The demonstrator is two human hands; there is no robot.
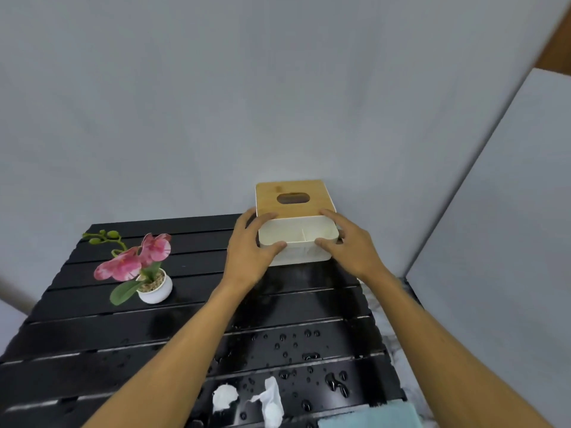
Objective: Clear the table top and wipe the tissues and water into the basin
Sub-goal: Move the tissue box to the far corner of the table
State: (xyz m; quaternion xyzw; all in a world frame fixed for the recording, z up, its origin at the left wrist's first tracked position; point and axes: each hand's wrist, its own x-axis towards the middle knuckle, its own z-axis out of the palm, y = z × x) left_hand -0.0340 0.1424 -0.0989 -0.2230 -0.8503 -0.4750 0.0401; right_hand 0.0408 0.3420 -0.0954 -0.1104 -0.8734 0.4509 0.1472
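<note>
Both your hands are on the tissue box (296, 223) at the centre of the frame, at the far edge of the black slatted surface (92, 329). Your left hand (251, 251) grips its left side, thumb hooked over the near white rim, fingers wrapped round the far corner by the wooden lid. Your right hand (346, 242) takes the right side the same way, thumb on the near rim, fingers spread along the edge. So both hands are closed on the box, which is white with an open, divided tray in front and a bamboo lid with an oval slot behind. I cannot tell whether it rests on the surface or is lifted off it.

Over at left of centre stands a small white pot with a pink flower (145, 273), green buds reaching toward the upper left, well apart from the box.

Down at the bottom of the frame, the mess: water drops (309, 353) scattered across the near slats at lower right, two crumpled white tissues (247, 400) lying among them. A pale blue cloth (377, 417) sits in the lower right corner, just beside the tissues. A grey wall fills the upper frame.
</note>
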